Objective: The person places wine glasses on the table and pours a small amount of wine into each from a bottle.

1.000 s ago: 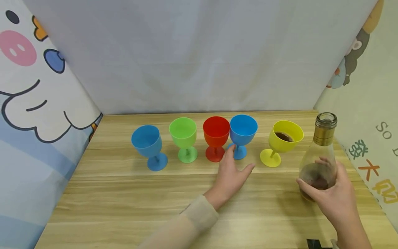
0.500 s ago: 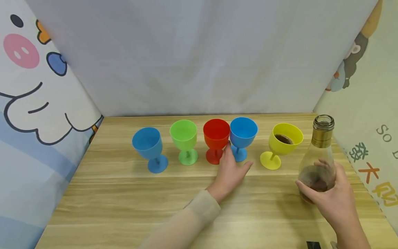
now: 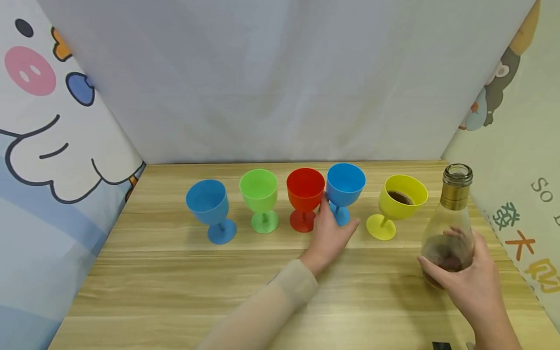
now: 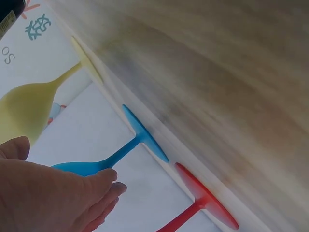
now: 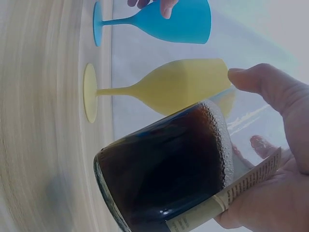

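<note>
My left hand (image 3: 329, 234) is at the right-hand blue goblet (image 3: 345, 184), its fingers straight between that goblet and the red goblet (image 3: 306, 189), thumb spread out to the right. In the left wrist view the hand (image 4: 53, 193) covers part of the blue goblet's bowl (image 4: 79, 167). My right hand (image 3: 474, 279) grips a clear glass bottle (image 3: 455, 214) with a gold neck band. Dark, frothy-topped liquid (image 5: 164, 164) fills its lower part in the right wrist view. Just left of the bottle stands a yellow goblet (image 3: 400, 209) holding dark liquid.
Farther left on the wooden table (image 3: 175, 291) stand a green goblet (image 3: 259, 192) and another blue goblet (image 3: 209, 206). A pale curtain (image 3: 280, 87) backs the table. Printed panels flank it, with a pig cartoon (image 3: 30, 70) on the left.
My left hand has moved in between the red and right-hand blue goblets. That blue goblet has shifted slightly right, away from the red one. The right hand keeps the bottle in nearly the same place.
</note>
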Demonstrator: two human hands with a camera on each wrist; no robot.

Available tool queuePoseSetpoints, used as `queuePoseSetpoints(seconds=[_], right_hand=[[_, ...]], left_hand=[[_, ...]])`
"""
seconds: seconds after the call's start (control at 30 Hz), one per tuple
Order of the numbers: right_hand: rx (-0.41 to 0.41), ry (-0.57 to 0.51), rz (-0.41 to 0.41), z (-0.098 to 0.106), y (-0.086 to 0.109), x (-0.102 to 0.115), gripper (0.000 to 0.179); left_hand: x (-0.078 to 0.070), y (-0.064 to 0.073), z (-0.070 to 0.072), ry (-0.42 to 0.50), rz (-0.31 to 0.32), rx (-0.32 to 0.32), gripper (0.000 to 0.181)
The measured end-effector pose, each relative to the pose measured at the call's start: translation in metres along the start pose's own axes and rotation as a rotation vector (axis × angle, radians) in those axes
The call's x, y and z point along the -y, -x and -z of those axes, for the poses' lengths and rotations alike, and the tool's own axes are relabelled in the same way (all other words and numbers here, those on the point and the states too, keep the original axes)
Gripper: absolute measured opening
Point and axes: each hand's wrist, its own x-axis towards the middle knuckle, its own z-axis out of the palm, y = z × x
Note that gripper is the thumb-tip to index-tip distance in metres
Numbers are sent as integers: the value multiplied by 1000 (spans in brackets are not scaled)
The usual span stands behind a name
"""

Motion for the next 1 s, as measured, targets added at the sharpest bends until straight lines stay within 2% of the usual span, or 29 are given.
queuePoseSetpoints(seconds=[0.37,0.67,1.0], right_hand=[[-1,16,-23,-2,0,0,86],[-7,22,-34,-1,0,0,87],[-7,21,-42,-3,0,-2,87]], left_hand=[[0,-14,-6,33,15,-59,96],[0,-16,-8,41,24,-75,99],[-5,-22,-12,13,-17,-132,95]])
